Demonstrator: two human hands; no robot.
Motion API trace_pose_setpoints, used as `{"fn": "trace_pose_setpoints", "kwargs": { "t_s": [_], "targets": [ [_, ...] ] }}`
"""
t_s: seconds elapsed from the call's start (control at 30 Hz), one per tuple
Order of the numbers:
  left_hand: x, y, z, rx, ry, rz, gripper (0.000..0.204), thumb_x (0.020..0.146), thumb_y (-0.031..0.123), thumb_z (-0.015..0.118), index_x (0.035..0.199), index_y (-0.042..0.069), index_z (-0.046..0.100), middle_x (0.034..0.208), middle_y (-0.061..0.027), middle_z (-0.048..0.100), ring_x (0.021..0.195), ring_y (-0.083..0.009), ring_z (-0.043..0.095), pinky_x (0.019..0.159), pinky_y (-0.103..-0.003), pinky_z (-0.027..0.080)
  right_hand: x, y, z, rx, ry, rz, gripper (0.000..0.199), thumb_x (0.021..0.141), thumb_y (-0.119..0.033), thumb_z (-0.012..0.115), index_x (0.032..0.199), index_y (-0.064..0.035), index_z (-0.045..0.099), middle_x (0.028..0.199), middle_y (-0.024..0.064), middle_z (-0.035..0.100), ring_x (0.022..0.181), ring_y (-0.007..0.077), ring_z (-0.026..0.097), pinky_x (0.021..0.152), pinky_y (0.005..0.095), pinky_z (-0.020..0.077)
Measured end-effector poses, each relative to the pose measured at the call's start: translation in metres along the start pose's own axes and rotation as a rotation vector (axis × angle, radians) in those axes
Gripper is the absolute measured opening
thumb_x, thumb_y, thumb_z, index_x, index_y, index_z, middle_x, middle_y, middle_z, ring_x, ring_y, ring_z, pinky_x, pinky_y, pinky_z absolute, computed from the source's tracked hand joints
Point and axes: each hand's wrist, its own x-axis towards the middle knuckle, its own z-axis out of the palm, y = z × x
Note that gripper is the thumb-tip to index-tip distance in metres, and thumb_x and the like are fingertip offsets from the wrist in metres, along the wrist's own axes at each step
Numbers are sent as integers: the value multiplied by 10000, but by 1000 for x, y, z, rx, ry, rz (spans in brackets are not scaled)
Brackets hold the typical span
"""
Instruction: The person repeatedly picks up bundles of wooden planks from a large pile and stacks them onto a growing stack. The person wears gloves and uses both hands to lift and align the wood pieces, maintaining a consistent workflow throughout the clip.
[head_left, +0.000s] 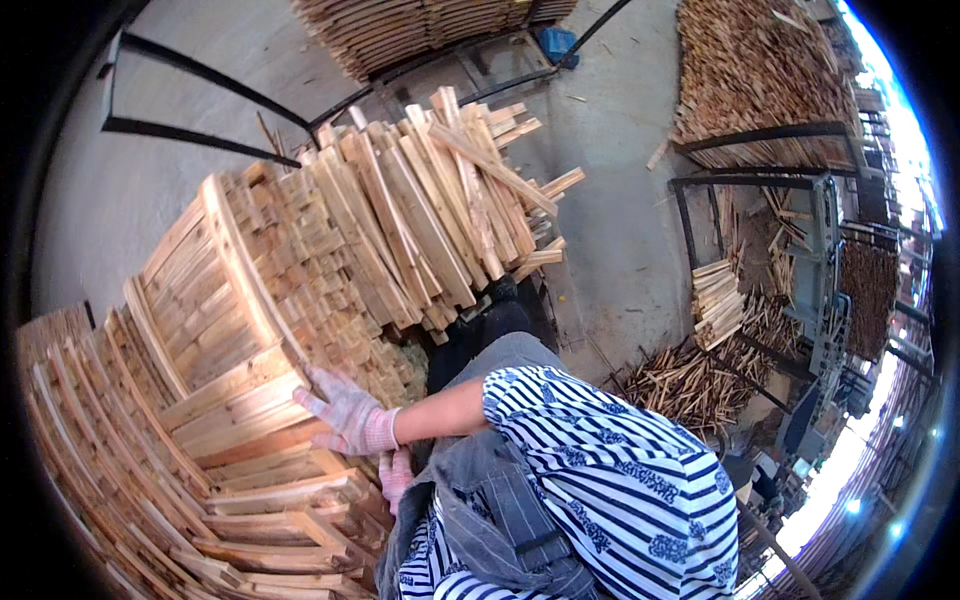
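A person in a striped shirt (620, 480) and grey overalls (490, 500) leans over a stack (250, 420) of rough wooden slats in a timber yard. The right hand (345, 415), in a pale knit glove, lies flat with fingers spread on the top slats of the stack, pressing down rather than gripping. The left hand (397, 478), also gloved, sits just below it against the stack's edge; most of it is hidden by the arm and clothing, so whether it holds anything cannot be told. The stack fills the lower left of the view, its slats laid in crossed layers. Behind it, a looser pile (440, 220) of slats rests at an angle on top of more stacked wood. Across the concrete floor (620, 230), a small bundle (717, 300) of short slats stands beside a metal rack (800, 200), with scrap sticks (680, 385) heaped near it.
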Motion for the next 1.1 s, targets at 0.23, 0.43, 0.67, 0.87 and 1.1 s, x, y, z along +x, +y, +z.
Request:
{"fn": "trace_pose_setpoints", "kwargs": {
  "t_s": [0.23, 0.43, 0.67, 0.87, 1.1],
  "targets": [
    [-19, 129, 109, 346, -305, -210, 454, 1006, 166, 539, 1458, 121, 523, 1430, -90, 582, 1302, -219, 547, 1116, -354, 411, -17, 125, -204, -72, -144, 518, 434, 877, -276, 601, 1216, -6, 609, 1172, 251, 659, 1100, 422, 629, 963, 450, 514],
    [140, 65, 250, 69, -581, 27, 515, 1024, 139, 559, 1493, -21, 417, 1470, -159, 525, 1376, -246, 479, 1164, -346, 347, -76, 377, -332, -673, -157, 903, 555, 911, -396, 619, 1314, -29, 519, 1337, 229, 574, 1201, 408, 587, 1027, 457, 477],
    [311, 81, 406, -13, -349, -93, 781, 982, 369, 638, 1608, 131, 236, 1565, -140, 417, 1402, -298, 422, 1038, -499, 457, -32, 530, -373, -504, -85, 932, 744, 982, -562, 479, 1508, -45, 383, 1547, 247, 391, 1357, 419, 471, 1144, 440, 368],
    [339, 42, 469, 30, -271, 43, 837, 966, 417, 647, 1591, 47, 229, 1499, -155, 436, 1339, -284, 456, 1106, -374, 377, -16, 623, -328, -243, 202, 978, 868, 982, -647, 411, 1567, -21, 272, 1549, 268, 390, 1415, 400, 421, 1165, 434, 351],
    [352, 50, 493, -72, -157, -120, 947, 940, 398, 694, 1589, -28, 152, 1604, -214, 278, 1430, -298, 359, 1177, -354, 295, -5, 576, -338, -138, 31, 1111, 1113, 845, -768, 544, 1557, 37, 254, 1463, 308, 484, 1360, 409, 491, 1133, 414, 386]
  ]
}}
